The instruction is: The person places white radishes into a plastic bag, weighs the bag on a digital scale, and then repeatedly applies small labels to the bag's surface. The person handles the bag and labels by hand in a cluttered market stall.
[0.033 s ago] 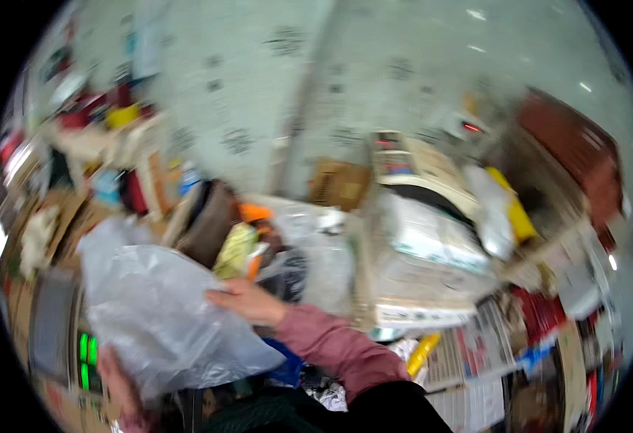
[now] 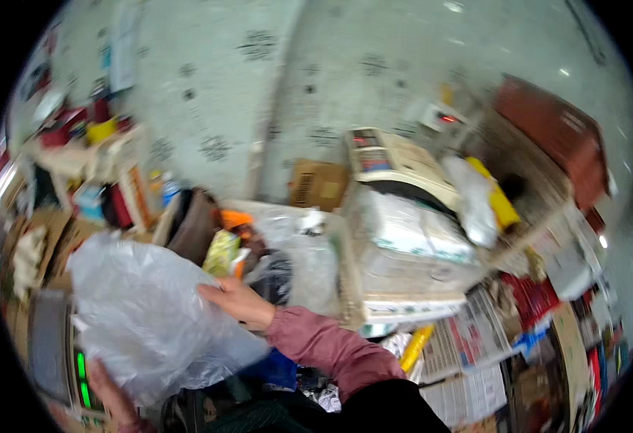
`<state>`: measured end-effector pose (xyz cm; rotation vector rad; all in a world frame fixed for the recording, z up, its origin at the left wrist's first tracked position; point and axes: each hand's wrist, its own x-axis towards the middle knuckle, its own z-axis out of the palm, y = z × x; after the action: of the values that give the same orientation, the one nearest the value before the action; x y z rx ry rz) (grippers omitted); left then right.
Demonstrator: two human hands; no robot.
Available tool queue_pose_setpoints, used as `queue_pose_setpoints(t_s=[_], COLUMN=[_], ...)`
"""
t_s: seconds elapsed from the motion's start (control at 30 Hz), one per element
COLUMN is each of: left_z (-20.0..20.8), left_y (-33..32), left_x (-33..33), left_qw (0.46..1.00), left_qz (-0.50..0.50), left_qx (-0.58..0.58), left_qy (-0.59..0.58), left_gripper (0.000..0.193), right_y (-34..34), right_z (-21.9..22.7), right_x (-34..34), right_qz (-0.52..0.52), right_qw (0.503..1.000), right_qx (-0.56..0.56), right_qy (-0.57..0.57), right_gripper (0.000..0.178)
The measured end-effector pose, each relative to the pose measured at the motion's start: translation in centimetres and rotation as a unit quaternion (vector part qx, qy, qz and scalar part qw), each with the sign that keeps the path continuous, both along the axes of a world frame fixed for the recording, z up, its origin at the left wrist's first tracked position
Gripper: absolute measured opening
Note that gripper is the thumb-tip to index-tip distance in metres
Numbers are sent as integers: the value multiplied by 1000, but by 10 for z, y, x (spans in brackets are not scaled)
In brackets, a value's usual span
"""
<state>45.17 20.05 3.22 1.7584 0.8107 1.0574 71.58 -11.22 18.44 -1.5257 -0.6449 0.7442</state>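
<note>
A large, crumpled, translucent plastic bag (image 2: 161, 317) hangs spread out before me at the lower left. My right hand (image 2: 237, 299), in a pink sleeve, pinches the bag's right edge between thumb and fingers. At its lower left edge is my left hand (image 2: 111, 393), closed against the plastic, with part of its fingers hidden. Just beyond the right hand a white bin (image 2: 345, 267) holds clear and dark plastic bags, a yellow-green packet (image 2: 221, 249) and an orange item (image 2: 237, 218). A grey device with a lit green display (image 2: 83, 379) stands beside the left hand.
Right of the bin, a white box (image 2: 410, 267) bears plastic-wrapped packs and a cream-coloured machine (image 2: 410, 162). Newspapers (image 2: 468, 335) and a yellow tube-like item (image 2: 417, 348) lie nearer me. A reddish-brown case (image 2: 554, 137) rests on a crate at the right. A cardboard box (image 2: 318, 184) sits by the wall.
The whole view has shifted slightly, so the surroundings sit further left, and it is less blurred. Both hands stay at the plastic bag, whose upper part looks a little more spread and lower.
</note>
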Motion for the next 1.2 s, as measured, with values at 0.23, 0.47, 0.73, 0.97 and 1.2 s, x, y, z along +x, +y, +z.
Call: queue_pose_setpoints(t_s=[0.23, 0.47, 0.73, 0.97, 1.2], left_z=[154, 117, 123, 130, 141], left_y=[-55, -53, -71, -149, -232], left_x=[61, 111, 127, 160, 202], left_qw=[916, 914, 869, 879, 895], left_qz=[-180, -277, -433, -450, -420], left_qx=[-327, -276, -210, -154, -120], left_qy=[-145, -109, -112, 0, -91], left_gripper=[52, 60, 36, 38, 22], right_y=[-62, -99, -278, -394, -521], right_z=[51, 75, 375, 326, 428], right_x=[-7, -6, -149, -294, -240], right_qz=[-149, -268, -588, -643, -577], right_qw=[981, 961, 150, -519, -440], right_qx=[121, 67, -167, -318, -437], right_qy=[-41, -22, -777, -465, -531], right_gripper=[26, 31, 29, 28, 21])
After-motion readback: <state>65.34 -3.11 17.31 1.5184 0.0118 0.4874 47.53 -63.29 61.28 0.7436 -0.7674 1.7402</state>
